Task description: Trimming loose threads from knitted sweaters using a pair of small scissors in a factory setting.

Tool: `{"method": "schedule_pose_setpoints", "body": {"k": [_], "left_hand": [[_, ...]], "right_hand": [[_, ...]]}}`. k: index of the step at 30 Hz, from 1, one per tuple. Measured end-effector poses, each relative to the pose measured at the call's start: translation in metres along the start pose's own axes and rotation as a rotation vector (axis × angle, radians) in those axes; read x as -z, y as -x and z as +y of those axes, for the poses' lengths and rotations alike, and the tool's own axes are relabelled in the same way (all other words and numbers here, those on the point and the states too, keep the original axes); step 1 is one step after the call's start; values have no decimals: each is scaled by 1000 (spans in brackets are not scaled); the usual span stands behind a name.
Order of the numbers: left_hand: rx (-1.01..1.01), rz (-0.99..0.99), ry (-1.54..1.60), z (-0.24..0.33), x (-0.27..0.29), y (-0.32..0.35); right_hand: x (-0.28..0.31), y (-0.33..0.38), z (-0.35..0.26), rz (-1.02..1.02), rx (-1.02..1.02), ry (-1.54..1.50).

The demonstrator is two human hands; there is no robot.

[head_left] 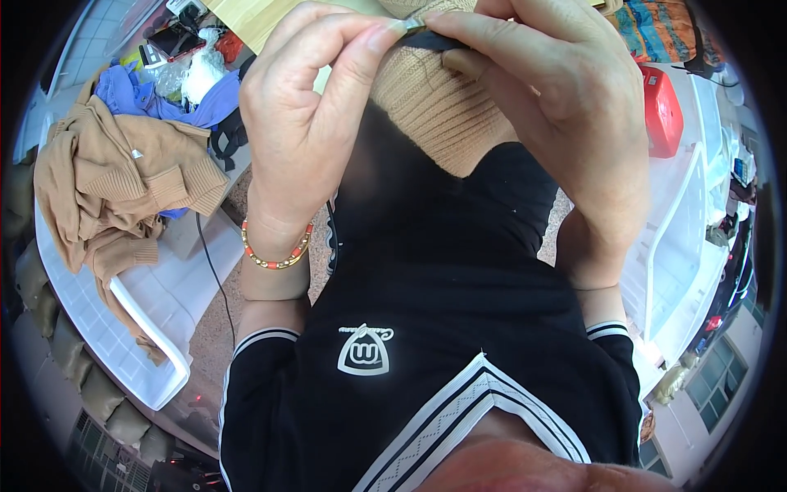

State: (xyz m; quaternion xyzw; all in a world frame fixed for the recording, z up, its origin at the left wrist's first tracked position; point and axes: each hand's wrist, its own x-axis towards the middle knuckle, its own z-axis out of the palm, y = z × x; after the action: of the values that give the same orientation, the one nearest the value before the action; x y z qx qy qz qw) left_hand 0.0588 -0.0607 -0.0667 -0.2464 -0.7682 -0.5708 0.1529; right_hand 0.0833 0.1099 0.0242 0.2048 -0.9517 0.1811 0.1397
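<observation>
A tan ribbed knit piece (443,107) hangs between my hands at the top of the view, over my lap. My left hand (303,107) is closed, thumb and forefinger pinched at the upper edge of the knit. A small pale bit shows at those fingertips, too small to name. On the right, my right hand (566,98) pinches the knit's upper edge between thumb and forefinger, close to the left fingertips. A dark strip (430,41) lies along that edge beside the right fingers. Part of the knit is hidden behind my right hand.
On the left, a tan knit garment (123,172) drapes over a white plastic bin (172,369), beside purple cloth (135,94). A black cord (215,279) hangs nearby. To the right are a red plastic object (661,111) and another translucent bin (668,238). A wooden tabletop (254,25) lies ahead.
</observation>
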Motion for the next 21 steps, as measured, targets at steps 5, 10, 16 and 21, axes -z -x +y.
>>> {"method": "schedule_pose_setpoints", "body": {"k": [5, 10, 16, 21], "left_hand": [[8, 8, 39, -4, 0, 2], [5, 8, 31, -2, -1, 1], [15, 7, 18, -1, 0, 2], [9, 2, 18, -2, 1, 0]], "right_hand": [[-1, 4, 4, 19, -22, -87], [1, 7, 8, 38, -61, -210], [1, 6, 7, 11, -11, -178], [2, 5, 7, -4, 26, -146]]}}
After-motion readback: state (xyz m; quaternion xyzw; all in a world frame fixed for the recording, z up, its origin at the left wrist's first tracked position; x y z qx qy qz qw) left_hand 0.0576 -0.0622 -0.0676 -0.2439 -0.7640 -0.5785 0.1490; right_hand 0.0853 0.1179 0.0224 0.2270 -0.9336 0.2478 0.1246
